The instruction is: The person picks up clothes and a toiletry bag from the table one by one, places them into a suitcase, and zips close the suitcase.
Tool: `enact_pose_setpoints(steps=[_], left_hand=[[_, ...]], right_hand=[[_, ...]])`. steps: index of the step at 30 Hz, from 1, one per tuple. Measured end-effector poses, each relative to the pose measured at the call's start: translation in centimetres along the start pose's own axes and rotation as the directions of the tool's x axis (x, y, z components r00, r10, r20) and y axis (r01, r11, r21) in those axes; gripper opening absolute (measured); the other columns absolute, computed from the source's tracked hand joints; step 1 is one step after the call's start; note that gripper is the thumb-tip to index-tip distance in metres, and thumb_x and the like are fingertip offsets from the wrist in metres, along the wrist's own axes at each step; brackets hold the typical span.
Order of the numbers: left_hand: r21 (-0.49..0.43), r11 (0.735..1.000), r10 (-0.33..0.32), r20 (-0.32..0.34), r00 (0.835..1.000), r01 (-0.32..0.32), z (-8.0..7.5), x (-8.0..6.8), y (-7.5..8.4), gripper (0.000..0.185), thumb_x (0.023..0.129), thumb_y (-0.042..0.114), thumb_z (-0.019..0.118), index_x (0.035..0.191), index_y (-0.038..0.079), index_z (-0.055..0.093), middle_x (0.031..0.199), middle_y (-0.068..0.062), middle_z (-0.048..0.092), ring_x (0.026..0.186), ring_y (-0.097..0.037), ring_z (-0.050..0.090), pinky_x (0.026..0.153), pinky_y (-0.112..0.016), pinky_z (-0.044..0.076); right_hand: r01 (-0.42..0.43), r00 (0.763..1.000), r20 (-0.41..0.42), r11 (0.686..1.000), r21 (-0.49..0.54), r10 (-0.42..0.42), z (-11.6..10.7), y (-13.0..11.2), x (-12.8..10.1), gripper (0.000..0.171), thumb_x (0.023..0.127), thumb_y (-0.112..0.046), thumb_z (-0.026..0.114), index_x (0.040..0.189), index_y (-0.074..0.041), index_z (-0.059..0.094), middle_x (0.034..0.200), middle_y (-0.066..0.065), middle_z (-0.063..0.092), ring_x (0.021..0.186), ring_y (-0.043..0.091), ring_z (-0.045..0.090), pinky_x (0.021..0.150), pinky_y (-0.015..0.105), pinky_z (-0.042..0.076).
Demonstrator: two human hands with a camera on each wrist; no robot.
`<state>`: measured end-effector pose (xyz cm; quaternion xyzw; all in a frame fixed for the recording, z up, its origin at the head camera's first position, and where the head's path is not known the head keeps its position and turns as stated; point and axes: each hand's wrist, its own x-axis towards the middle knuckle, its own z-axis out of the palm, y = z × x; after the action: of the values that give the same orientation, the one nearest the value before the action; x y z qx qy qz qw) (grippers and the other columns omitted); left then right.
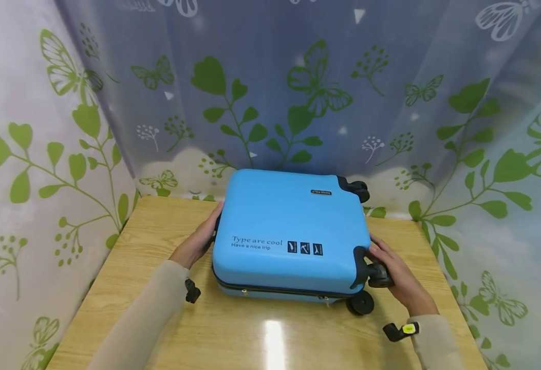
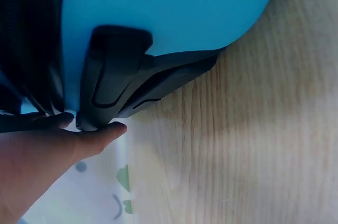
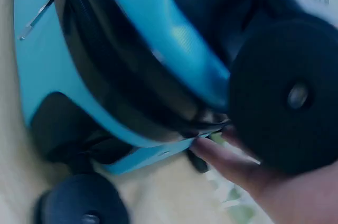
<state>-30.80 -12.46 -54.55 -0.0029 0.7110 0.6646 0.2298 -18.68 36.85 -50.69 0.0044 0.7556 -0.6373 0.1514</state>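
Suitcase (image 1: 288,234), a small bright blue hard-shell one, is lying flat on the wooden table (image 1: 159,318), its printed side facing up and its black zipper seam running along the near edge. The left hand (image 1: 198,241) is resting against the case's left side, fingers straight and pressed to the black handle mount (image 2: 113,76) rather than curling round it. The right hand (image 1: 402,280) is sitting at the near right corner, its fingers curling round the upper black wheel (image 1: 380,275); the right wrist view shows a fingertip (image 3: 211,150) touching the shell just under that wheel (image 3: 288,97). A second wheel (image 1: 360,302) is sitting below it at the same corner, near the tabletop. Another pair of wheels (image 1: 358,189) is showing at the far right corner. Leaf-and-butterfly curtains (image 1: 298,92) are hanging behind and to both sides of the table.
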Motion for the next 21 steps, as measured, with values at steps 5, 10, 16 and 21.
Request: enact_pose_setpoints(steps=[5,10,16,21], left_hand=[[0.072,0.994,0.079,-0.006,0.997,-0.078,-0.3,-1.7,-0.2,0.077,0.115,0.066,0.028,0.177,0.023,0.013,0.185,-0.006,0.008,0.172,-0.033,0.005,0.136,-0.064,0.013],[0.137,0.983,0.126,-0.015,0.992,-0.123,-0.7,-3.3,-0.2,0.075,0.117,0.059,0.034,0.177,0.020,0.014,0.184,-0.011,0.015,0.169,-0.040,0.018,0.134,-0.064,0.020],[0.191,0.967,0.177,-0.018,0.984,-0.170,-0.8,-5.2,-0.3,0.068,0.119,0.048,0.038,0.176,0.015,0.020,0.180,-0.018,0.023,0.165,-0.043,0.028,0.130,-0.064,0.033],[0.226,0.951,0.219,-0.010,0.976,-0.211,-1.0,-6.9,-0.6,0.063,0.119,0.042,0.043,0.173,0.012,0.029,0.176,-0.020,0.032,0.159,-0.044,0.041,0.126,-0.063,0.040]], right_hand=[[0.121,0.987,-0.059,0.942,-0.313,-0.147,0.5,-2.2,-0.1,0.075,0.117,-0.036,0.053,0.177,-0.021,0.012,0.184,0.014,0.010,0.166,0.051,0.018,0.125,0.063,0.039],[0.192,0.966,-0.057,0.848,-0.494,-0.251,1.3,-3.1,-0.4,0.077,0.113,-0.030,0.063,0.176,-0.017,0.021,0.184,0.018,0.009,0.165,0.054,0.016,0.123,0.078,0.029],[0.246,0.938,-0.021,0.709,-0.661,-0.345,2.6,-4.1,-0.9,0.066,0.108,-0.032,0.070,0.167,-0.015,0.046,0.184,0.014,0.013,0.166,0.052,0.018,0.120,0.081,0.028],[0.289,0.916,0.028,0.610,-0.738,-0.400,3.8,-5.0,-1.0,0.059,0.105,-0.033,0.075,0.158,-0.012,0.058,0.180,0.018,0.025,0.166,0.049,0.021,0.121,0.081,0.027]])
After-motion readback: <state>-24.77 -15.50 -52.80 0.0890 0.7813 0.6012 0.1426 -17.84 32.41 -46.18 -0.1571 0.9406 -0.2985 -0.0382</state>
